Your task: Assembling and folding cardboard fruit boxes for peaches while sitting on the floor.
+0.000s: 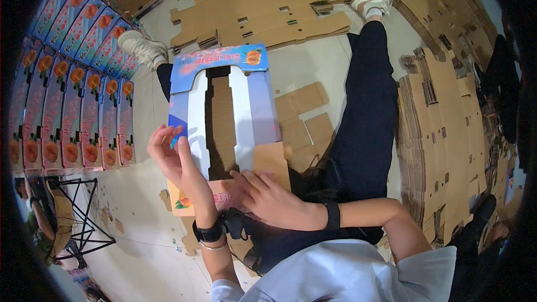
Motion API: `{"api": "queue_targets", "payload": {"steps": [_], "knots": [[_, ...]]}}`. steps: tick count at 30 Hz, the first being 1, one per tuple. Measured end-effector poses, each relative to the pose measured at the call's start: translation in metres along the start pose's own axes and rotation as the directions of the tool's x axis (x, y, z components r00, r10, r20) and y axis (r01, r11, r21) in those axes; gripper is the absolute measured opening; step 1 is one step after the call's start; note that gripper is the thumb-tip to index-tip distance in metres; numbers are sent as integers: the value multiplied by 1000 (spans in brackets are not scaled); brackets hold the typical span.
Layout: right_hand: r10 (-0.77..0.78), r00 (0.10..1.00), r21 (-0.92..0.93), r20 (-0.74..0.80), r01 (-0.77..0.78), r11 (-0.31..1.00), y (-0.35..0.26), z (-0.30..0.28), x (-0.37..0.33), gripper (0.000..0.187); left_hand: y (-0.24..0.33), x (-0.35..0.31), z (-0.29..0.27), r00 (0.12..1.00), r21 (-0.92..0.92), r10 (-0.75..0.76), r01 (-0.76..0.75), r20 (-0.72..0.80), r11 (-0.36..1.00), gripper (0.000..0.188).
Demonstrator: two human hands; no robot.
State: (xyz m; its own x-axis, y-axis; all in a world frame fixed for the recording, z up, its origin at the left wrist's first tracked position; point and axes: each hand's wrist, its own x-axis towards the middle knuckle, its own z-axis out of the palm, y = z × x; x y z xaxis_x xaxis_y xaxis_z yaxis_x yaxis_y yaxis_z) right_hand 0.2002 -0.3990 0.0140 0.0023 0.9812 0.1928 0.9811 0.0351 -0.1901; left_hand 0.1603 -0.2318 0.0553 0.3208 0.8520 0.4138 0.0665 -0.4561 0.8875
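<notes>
A printed cardboard fruit box (260, 92) stands between my legs, blue at its far end and pink and orange at its near end. Two white inner flaps (243, 112) line a long gap in its top, and bare brown cardboard shows inside. At the box's left side is my left hand (178, 159), thumb and fingers apart, with a bit of blue visible between them. I cannot tell whether that blue is the box's print. Across the near end panel lies my right hand (274, 196), its fingers stretched out and touching the panel near the gap.
Printed boxes (70, 106) are stacked in rows at the left. Flattened brown cardboard sheets (240, 8) lie at the far side, with more piles (442, 145) at the right. A black folding frame (84, 218) stands at the lower left, near another person (39, 221).
</notes>
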Motion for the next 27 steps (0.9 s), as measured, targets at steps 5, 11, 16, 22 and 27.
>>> {"api": "queue_targets", "payload": {"steps": [5,11,16,22,27], "knots": [[175,984,349,-26,-155,924,12,4,16,95,33,2,-27,938,326,341,-340,54,882,29],[67,998,397,-2,-61,916,15,8,23,76,31,31,-61,954,332,288,-297,77,895,25],[-348,935,143,-69,354,924,20,6,9,46,43,44,-73,887,549,299,-454,351,702,14],[-390,917,-222,81,398,890,81,-19,14,52,33,32,-71,730,464,-118,-292,673,836,11],[-225,970,-36,-93,222,974,111,-36,23,58,3,-14,-43,558,457,-250,-268,791,848,13]]}}
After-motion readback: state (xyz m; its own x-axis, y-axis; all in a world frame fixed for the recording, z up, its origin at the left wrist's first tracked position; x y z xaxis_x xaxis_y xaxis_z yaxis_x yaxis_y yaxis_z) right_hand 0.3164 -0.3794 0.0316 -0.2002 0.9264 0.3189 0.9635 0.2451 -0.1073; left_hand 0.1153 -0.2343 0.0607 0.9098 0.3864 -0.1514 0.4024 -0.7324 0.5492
